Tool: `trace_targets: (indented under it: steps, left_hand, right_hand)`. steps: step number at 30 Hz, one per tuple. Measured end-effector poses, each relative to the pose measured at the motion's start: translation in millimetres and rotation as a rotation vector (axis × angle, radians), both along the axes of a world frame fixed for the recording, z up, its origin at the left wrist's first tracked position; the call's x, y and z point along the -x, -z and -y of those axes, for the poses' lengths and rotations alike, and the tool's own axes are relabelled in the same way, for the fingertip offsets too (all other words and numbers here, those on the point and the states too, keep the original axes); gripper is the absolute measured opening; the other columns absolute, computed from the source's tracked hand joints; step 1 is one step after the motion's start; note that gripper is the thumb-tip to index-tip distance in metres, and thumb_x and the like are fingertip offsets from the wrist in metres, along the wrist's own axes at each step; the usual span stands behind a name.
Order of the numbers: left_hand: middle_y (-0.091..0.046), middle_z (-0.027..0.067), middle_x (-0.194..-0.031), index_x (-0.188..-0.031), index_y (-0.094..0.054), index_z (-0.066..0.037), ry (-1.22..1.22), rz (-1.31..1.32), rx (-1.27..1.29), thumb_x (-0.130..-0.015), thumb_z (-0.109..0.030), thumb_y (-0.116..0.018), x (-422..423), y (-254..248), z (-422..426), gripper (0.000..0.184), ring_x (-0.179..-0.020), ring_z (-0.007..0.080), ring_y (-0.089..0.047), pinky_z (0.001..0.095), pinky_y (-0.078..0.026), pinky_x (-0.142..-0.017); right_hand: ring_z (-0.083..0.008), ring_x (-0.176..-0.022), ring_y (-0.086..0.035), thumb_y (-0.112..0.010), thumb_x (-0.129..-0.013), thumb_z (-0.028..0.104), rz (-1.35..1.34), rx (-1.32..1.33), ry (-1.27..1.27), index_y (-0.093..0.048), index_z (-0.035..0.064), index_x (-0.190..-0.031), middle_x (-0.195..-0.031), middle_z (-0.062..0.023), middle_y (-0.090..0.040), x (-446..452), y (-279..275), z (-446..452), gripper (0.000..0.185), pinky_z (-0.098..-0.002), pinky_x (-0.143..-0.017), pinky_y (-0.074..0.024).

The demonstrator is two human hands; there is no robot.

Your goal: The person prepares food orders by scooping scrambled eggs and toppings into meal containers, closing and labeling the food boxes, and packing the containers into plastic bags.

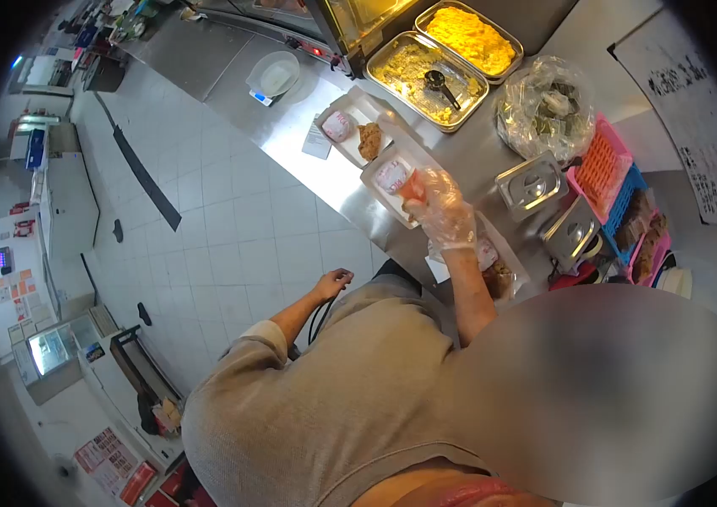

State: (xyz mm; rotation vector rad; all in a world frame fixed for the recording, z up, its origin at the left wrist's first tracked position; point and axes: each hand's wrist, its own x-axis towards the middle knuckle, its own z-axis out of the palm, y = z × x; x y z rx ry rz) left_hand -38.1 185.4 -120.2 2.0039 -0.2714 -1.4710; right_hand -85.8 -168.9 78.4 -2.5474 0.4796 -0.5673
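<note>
Pinching a reddish item (412,185) in the gloved right hand (444,209), best held lightly, low over the box (387,202), clear of the wrapped bundle (391,175).

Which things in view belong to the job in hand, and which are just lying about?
In the job, apparently:
- right hand, gloved, with reddish item
- open boxes
- wrapped items and brown pieces
- possibly yellow food

Lying about, apparently:
- plastic basin
- pink basket
- dark floor strip
</note>
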Motion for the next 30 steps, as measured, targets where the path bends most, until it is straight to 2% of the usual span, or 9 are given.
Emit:
trace_targets:
  steps: [4, 7, 14, 16, 18, 21, 22, 24, 30]
  left_hand:
    - [-0.059, 0.0198, -0.120, -0.124, -0.055, -0.003, 0.386, -0.039, 0.048, -0.090, -0.050, -0.050, 2.7, 29.2, -22.3, 0.058, -0.112, 0.0269, -0.055, 0.0358, -0.042, -0.097]
    - [-0.058, 0.0180, -0.122, -0.126, -0.053, -0.004, 0.663, -0.183, 0.131, -0.091, -0.053, -0.047, -11.2, 57.1, -41.1, 0.060, -0.113, 0.0264, -0.055, 0.0356, -0.042, -0.097]
    - [-0.056, 0.0143, -0.126, -0.129, -0.051, -0.005, 0.734, -0.523, -0.327, -0.092, -0.057, -0.042, -7.1, 68.0, 33.1, 0.065, -0.114, 0.0253, -0.053, 0.0358, -0.042, -0.096]
    - [-0.057, 0.0099, -0.121, -0.126, -0.055, -0.010, 0.773, -0.351, -0.485, -0.089, -0.061, -0.045, -12.0, 130.2, 59.5, 0.064, -0.107, 0.0250, -0.054, 0.0376, -0.044, -0.091]
    - [-0.060, 0.0045, -0.103, -0.115, -0.059, -0.015, 1.158, 0.100, -0.427, -0.086, -0.060, -0.051, 54.6, 50.7, 101.7, 0.055, -0.092, 0.0189, -0.054, 0.0373, -0.044, -0.072]
    - [-0.067, 0.0060, -0.100, -0.115, -0.060, -0.010, 1.229, -0.009, -0.253, -0.088, -0.045, -0.053, 113.0, 90.0, 152.5, 0.044, -0.085, 0.0160, -0.062, 0.0346, -0.047, -0.068]
    - [-0.068, 0.0062, -0.097, -0.114, -0.062, -0.009, 1.515, 0.109, 0.191, -0.089, -0.039, -0.053, 136.1, 96.7, 164.8, 0.040, -0.082, 0.0151, -0.063, 0.0297, -0.047, -0.065]
    - [-0.068, 0.0077, -0.095, -0.111, -0.064, -0.005, 1.381, 0.135, 0.035, -0.087, -0.036, -0.057, 186.5, 119.6, 183.8, 0.040, -0.081, 0.0140, -0.062, 0.0275, -0.048, -0.064]
    - [-0.067, 0.0185, -0.099, -0.099, -0.069, -0.011, 1.621, 0.592, 0.329, -0.081, -0.039, -0.061, 259.0, 269.8, 232.9, 0.035, -0.095, 0.0358, -0.062, 0.0434, -0.047, -0.084]
  right_hand:
    - [-0.0271, -0.077, -0.063, -0.063, -0.085, 0.018, 0.299, -0.263, 0.217, -0.056, 0.0050, -0.112, -0.108, -0.0143, -0.060, 71.1, -37.5, -14.3, 0.030, -0.0358, -0.067, -0.0511]
    - [-0.0234, -0.074, -0.063, -0.062, -0.086, 0.013, 0.446, -0.364, 0.382, -0.057, 0.0033, -0.109, -0.103, -0.0140, -0.063, 168.1, -41.5, -33.8, 0.026, -0.0334, -0.068, -0.0508]
    - [-0.0148, -0.076, -0.062, -0.061, -0.090, 0.019, 0.700, -0.177, 1.437, -0.060, 0.0042, -0.102, -0.095, -0.0102, -0.065, 419.0, -21.3, -246.7, 0.019, -0.0289, -0.067, -0.0493]
    - [-0.0129, -0.077, -0.060, -0.061, -0.090, 0.019, 0.715, -0.180, 1.802, -0.060, 0.0044, -0.103, -0.092, -0.0081, -0.065, 438.3, -10.8, -320.7, 0.020, -0.0280, -0.067, -0.0485]
    - [-0.0118, -0.076, -0.059, -0.061, -0.089, 0.020, 0.849, -0.279, 2.038, -0.060, 0.0040, -0.103, -0.087, -0.0075, -0.065, 443.6, 17.1, -388.4, 0.021, -0.0274, -0.067, -0.0482]
    - [-0.0123, -0.072, -0.060, -0.061, -0.089, 0.024, 1.006, -0.389, 2.145, -0.060, 0.0025, -0.102, -0.081, -0.0080, -0.066, 424.1, 72.7, -449.2, 0.025, -0.0275, -0.065, -0.0480]
    - [-0.0117, -0.072, -0.060, -0.061, -0.089, 0.023, 0.936, -0.436, 2.151, -0.061, 0.0021, -0.101, -0.082, -0.0073, -0.066, 421.0, 85.2, -459.8, 0.024, -0.0275, -0.066, -0.0482]
    - [-0.0115, -0.075, -0.061, -0.061, -0.089, 0.022, 0.835, -0.569, 2.138, -0.061, 0.0011, -0.100, -0.083, -0.0058, -0.066, 394.9, 101.3, -478.5, 0.024, -0.0279, -0.068, -0.0487]
    - [-0.0092, -0.070, -0.056, -0.060, -0.090, 0.016, 1.182, -0.901, 2.093, -0.059, 0.0010, -0.099, -0.082, -0.0028, -0.062, 327.9, 173.9, -500.9, 0.018, -0.0240, -0.064, -0.0461]
